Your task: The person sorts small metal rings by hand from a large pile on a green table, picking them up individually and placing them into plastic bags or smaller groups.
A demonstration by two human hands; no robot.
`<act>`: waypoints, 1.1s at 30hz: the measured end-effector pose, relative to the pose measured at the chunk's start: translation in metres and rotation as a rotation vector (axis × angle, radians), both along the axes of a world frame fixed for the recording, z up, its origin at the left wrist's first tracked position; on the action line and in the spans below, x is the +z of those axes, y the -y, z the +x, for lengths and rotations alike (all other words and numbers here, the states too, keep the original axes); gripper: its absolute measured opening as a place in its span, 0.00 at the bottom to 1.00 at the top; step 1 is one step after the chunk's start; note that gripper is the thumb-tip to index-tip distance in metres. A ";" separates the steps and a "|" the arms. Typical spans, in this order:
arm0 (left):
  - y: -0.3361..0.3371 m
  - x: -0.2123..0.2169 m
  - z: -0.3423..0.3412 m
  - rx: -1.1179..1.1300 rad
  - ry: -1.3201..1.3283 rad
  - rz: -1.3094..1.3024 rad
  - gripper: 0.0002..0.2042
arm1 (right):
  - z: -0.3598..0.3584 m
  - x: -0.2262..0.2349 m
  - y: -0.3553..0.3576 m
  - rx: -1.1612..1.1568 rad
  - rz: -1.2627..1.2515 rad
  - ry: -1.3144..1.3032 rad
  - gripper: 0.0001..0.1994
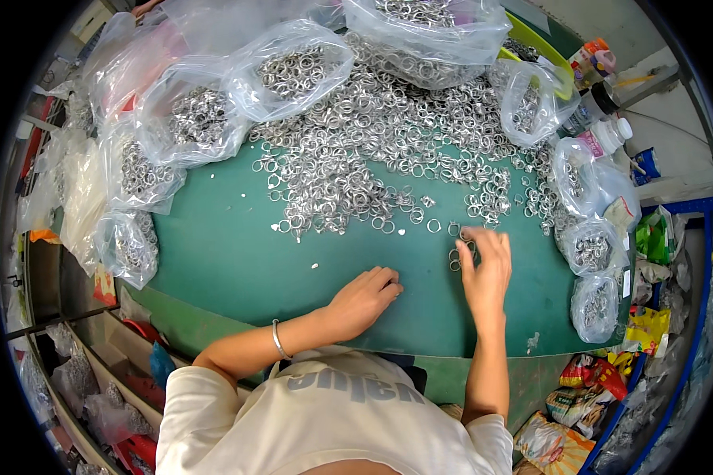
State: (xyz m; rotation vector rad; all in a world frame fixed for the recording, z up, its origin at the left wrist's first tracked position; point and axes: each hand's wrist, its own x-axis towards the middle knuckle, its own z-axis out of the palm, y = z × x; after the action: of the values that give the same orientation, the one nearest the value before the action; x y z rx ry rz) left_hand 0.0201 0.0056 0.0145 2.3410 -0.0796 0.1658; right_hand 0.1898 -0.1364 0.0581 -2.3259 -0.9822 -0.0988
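A large pile of silver metal rings (348, 186) spreads over the green tabletop (230, 229). At the pile's near right edge, my right hand (487, 269) has its thumb and fingers closed around a few small rings (455, 256), which show beside the thumb tip. Closer to me, my left hand (362, 302) rests on the table with its fingers curled in. Whatever its fingers may hold is hidden. A single ring (434, 226) lies just left of my right hand. A silver bangle (279, 339) circles my left wrist.
Clear plastic bags of rings line the table's back, including one bag (293, 71); more stand left (127, 247) and right (594, 307). A yellow-green basin (543, 51) is at the back right, near a white-capped bottle (608, 136). Drawers (83, 372) flank the left side, blue shelving (701, 261) the right.
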 end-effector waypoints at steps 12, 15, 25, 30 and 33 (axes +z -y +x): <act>-0.030 0.010 -0.049 0.468 0.095 -0.038 0.11 | -0.042 -0.018 -0.037 0.307 -0.125 0.007 0.16; -0.040 0.007 -0.060 0.584 0.144 -0.015 0.10 | -0.074 -0.025 -0.043 0.477 -0.135 -0.051 0.16; -0.060 0.007 -0.082 0.640 0.116 0.082 0.09 | -0.041 -0.031 -0.074 0.082 -0.139 0.133 0.07; -0.056 0.003 -0.098 0.639 0.034 -0.139 0.08 | -0.060 -0.015 -0.066 0.084 -0.068 0.069 0.04; -0.048 -0.001 -0.100 0.593 0.029 -0.173 0.11 | -0.101 -0.025 -0.086 0.430 0.047 -0.232 0.04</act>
State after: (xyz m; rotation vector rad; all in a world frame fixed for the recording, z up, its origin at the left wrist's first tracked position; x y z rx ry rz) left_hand -0.0799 0.0538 0.0137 2.1270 0.5963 0.4756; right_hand 0.0885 -0.0506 0.0327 -1.9795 -1.3136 0.3102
